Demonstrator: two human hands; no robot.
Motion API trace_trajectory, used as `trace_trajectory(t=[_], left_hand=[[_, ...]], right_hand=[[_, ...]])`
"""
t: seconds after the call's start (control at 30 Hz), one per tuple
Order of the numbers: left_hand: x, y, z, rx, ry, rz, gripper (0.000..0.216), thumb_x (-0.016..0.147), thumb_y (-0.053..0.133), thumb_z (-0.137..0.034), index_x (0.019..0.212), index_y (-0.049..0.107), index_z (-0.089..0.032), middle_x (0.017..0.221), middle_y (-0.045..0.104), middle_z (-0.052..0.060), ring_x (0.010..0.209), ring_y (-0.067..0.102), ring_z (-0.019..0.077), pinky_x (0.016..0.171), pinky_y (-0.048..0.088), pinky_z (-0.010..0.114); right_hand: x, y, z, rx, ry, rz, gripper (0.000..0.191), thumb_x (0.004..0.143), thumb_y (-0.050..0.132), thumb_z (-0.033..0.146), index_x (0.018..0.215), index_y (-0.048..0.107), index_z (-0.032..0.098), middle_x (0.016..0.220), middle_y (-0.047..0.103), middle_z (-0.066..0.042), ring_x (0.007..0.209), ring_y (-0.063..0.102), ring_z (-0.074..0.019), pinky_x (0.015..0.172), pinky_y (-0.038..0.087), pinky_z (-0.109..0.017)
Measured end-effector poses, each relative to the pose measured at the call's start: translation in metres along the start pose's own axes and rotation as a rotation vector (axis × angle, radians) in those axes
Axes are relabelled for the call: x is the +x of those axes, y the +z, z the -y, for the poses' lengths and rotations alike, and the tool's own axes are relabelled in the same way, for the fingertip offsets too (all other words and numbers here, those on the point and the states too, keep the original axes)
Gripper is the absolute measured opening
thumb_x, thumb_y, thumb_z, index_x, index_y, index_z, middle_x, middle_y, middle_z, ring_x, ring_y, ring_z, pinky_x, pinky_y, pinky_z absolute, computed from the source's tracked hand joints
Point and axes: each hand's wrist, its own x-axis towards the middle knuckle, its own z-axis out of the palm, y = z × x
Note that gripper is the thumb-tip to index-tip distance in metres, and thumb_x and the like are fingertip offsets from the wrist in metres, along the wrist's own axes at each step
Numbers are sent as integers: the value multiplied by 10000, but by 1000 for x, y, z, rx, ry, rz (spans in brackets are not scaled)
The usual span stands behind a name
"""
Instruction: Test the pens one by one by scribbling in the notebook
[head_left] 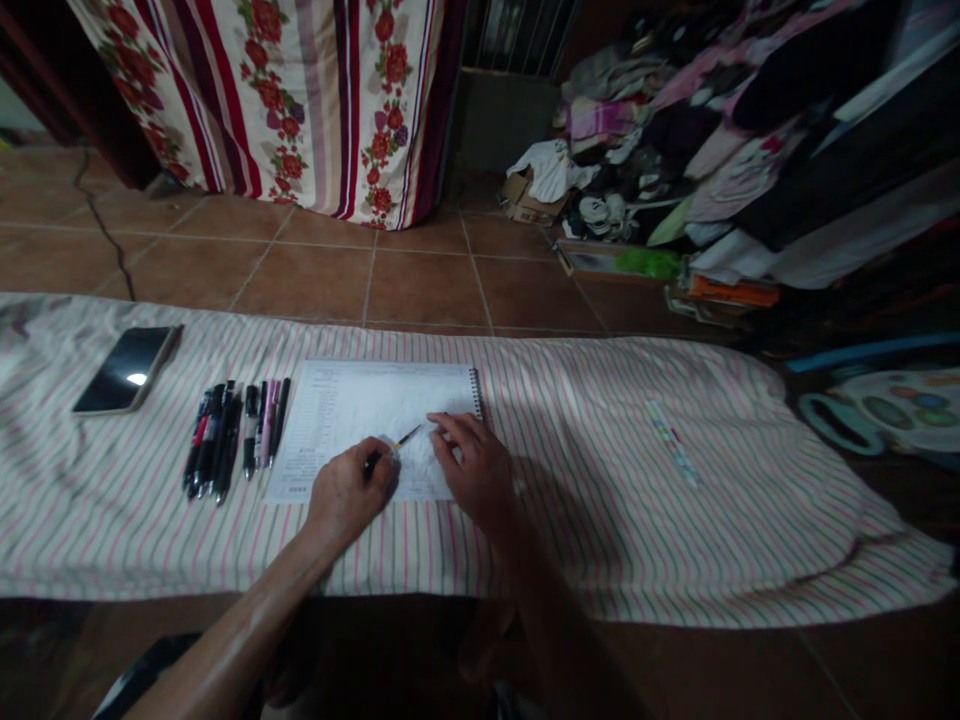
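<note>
White spiral-bound pad (pixel 360 395), centre of frame, on striped cloth (pixel 600 420). Slim pen part (pixel 410 434), over the pad, gripped in curled left hand (pixel 352 483). Right hand (pixel 471 462), fingers half-bent, parted, near the part's tip; contact unclear. Pens (pixel 210 440), left of centre; phone (pixel 124 372), frame's left.

Our left hand (pixel 351 482) grips a slim pen (pixel 409 436) over the spiral-bound notebook (pixel 390 395), while our right hand (pixel 475 465) lies near the pen's tip. Left of the notebook, we have clustered pens (pixel 214 440) and a smartphone (pixel 124 372) on striped cloth (pixel 585 400).
</note>
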Motion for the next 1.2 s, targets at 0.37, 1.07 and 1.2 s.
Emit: trace_trajectory(t=[0.37,1.07,1.2], left_hand=[[-4,0,-5,74,45,-6,225,845,421,-262,938,617,-202,767,663,40,691,597,173,619,345,258],[-7,-4,11,25,37,4,286,853,420,-322,996,630,-191,797,686,59,701,621,191,659,402,284],[-6,-6,13,37,32,-41,312,852,428,-340,1053,616,-194,803,693,65,736,635,208,667,418,294]], right_hand=[[-9,16,13,-83,-149,280,310,902,388,158,1124,598,207,896,657,-55,850,597,-167,741,469,-276],[3,9,-14,-28,53,-52,287,889,415,194,1058,644,159,919,668,-87,838,623,-182,781,485,-303],[3,11,-5,-14,47,-5,269,881,431,201,1025,658,179,895,667,-78,812,623,-170,764,485,-283]])
